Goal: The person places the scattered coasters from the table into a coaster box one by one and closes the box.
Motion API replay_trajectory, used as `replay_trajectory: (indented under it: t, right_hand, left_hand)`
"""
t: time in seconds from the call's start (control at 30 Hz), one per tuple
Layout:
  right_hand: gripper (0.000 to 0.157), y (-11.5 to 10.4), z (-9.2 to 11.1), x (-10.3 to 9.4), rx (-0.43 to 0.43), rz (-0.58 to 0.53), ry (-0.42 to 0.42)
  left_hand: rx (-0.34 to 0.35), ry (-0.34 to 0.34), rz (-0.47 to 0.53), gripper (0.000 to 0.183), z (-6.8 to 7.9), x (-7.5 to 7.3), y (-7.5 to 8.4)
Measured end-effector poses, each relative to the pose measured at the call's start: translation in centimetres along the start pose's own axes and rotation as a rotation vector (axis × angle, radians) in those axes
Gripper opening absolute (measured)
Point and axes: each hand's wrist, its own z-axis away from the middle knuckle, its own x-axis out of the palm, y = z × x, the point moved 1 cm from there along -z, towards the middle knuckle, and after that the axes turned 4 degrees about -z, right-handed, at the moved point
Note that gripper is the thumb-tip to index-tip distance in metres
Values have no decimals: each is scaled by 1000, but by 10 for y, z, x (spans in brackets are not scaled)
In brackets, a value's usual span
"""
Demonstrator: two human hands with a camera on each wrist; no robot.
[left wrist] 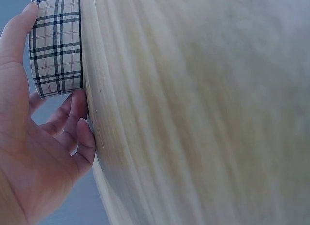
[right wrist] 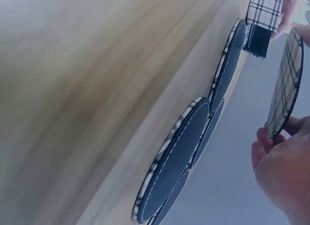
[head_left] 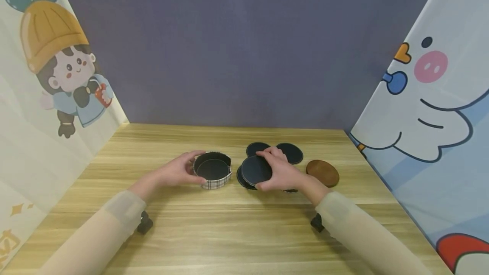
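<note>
My left hand (head_left: pixel 178 170) grips a round coaster holder (head_left: pixel 216 183) by its side, thumb at the near wall and fingers round the far side. The holder has a plaid outer wall, a black inside and a gap in the wall on its right; it stands on the table. Held by its edge between thumb and fingers of my right hand (head_left: pixel 284 173) is a round coaster (head_left: pixel 255 170), black on top. Its plaid underside shows in the right wrist view, raised off the table. Black coasters (right wrist: pixel 178 157) with pale stitching lie below it, partly hidden by the hand in the head view.
A brown round piece (head_left: pixel 323 173) lies right of the black coasters. The wood-grain table (head_left: pixel 229 232) meets a dark grey-blue wall (head_left: pixel 244 54) at the back. Printed cartoon panels stand at the left and right sides.
</note>
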Motion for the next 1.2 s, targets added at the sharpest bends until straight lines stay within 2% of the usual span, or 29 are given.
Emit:
replay_trajectory:
  t: [0.77,1.2]
  right_hand:
    - [107,-13,-33,14,-7,39,-19]
    - [107,-26,-51,23,-1,-9,-16]
  left_hand:
    - [-13,-3,-15,115,0,1,1]
    - [-6,-1,2,114,0,0,0]
